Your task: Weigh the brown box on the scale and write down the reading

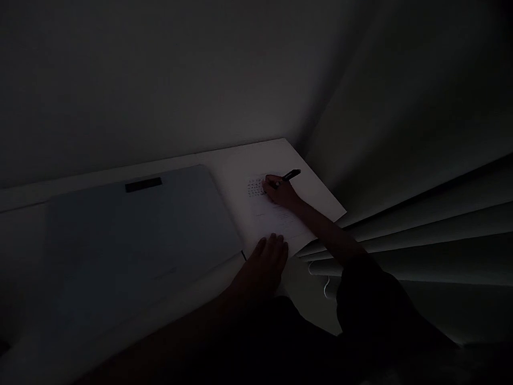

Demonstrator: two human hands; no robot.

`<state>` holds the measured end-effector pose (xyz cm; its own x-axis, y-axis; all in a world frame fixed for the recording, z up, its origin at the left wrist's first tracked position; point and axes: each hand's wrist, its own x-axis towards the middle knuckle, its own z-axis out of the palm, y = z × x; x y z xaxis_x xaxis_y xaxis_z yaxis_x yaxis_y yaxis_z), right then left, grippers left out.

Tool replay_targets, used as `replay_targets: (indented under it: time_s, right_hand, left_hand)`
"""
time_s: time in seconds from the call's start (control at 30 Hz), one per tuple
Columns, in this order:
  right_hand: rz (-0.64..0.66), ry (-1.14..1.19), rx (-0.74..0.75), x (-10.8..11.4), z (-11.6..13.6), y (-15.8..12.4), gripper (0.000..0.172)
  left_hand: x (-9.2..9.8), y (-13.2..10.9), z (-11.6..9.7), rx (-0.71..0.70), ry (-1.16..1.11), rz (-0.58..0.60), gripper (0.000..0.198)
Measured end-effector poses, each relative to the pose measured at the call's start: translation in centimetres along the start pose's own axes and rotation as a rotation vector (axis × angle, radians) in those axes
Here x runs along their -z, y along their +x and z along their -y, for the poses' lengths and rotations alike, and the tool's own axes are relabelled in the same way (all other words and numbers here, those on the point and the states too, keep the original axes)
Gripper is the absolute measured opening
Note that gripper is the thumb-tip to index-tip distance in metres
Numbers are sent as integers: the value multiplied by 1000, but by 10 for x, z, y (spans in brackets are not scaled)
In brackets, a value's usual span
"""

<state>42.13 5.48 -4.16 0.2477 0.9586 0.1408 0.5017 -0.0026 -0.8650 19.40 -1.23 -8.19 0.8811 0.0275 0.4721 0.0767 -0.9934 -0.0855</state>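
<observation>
My right hand [279,191] is closed around a dark pen [292,175], whose upper end slants up to the right. The hand rests on a sheet of paper [266,219] that carries rows of small dark marks and fainter lines of writing. Where the pen's tip meets the sheet is hidden by the fingers. Lower down, my left hand [266,262] lies flat at the near edge of the paper, fingers stretched out over it. The whole scene is very dim.
Left of the paper, a large grey-blue board or mat [140,235] with a black strip [143,184] near its far edge covers much of the white table [280,152]. A wall [160,80] runs behind. Curtain folds [420,235] hang close along the right side.
</observation>
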Motion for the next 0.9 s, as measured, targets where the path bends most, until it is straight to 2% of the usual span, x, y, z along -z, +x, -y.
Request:
replay_targets:
  time_s: [0.13, 0.47, 0.53, 0.63, 0.8, 0.9]
  right_hand:
    - [-28, -60, 48, -1, -4, 1, 41]
    - [-32, -27, -57, 0, 7, 0, 33]
    - [-81, -57, 14, 3, 6, 0, 37]
    - [-188, -219, 195, 13, 2, 2, 44]
    - [-114, -406, 323, 30, -8, 8, 41]
    - [-98, -539, 407, 32, -13, 10, 29]
  left_hand:
    - [0, 0, 1, -8, 1, -30, 49]
    - [2, 0, 2, -17, 11, -54, 50]
    - [3, 1, 2, -18, 21, -48, 51]
    - [6, 2, 2, -13, 38, -4, 49]
    - [16, 7, 2, -6, -3, 171, 50]
    - [22, 11, 3, 4, -31, 268, 53]
